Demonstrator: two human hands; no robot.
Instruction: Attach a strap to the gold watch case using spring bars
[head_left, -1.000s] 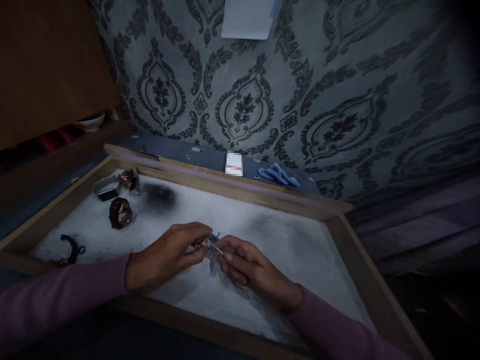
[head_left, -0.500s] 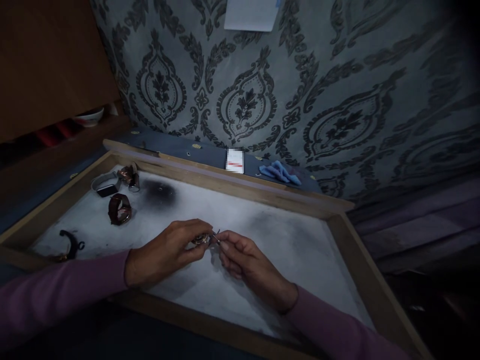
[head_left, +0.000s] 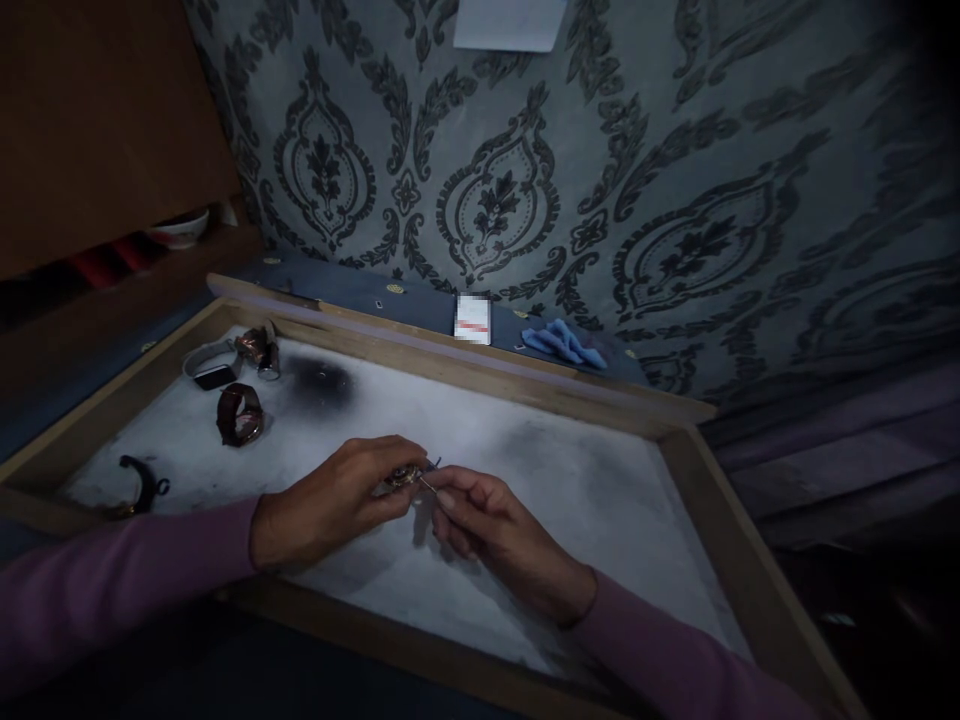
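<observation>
Between the thumb and fingers of my left hand [head_left: 337, 500] is a gold-toned metal watch [head_left: 403, 475], largely covered by the fingers. My right hand [head_left: 506, 535] pinches a thin metal tool [head_left: 427, 484], its tip meeting the watch's right side; the tool's exact kind is too small to make out. A small dark piece [head_left: 433, 464] sticks up where the fingertips come together. Both hands hover over the white floor of a shallow wooden tray [head_left: 682, 470].
On the tray's left side lie a watch with a dark red strap [head_left: 238, 415], a grey-banded smartwatch [head_left: 214, 372], a copper-toned watch [head_left: 259, 350] and a black curved strap [head_left: 139, 485]. Beyond the back rim are a white card [head_left: 472, 320] and a blue cloth [head_left: 564, 343].
My right hand has shifted slightly left, bringing the thin tool closer against the watch. The left hand keeps its hold, nearly still.
</observation>
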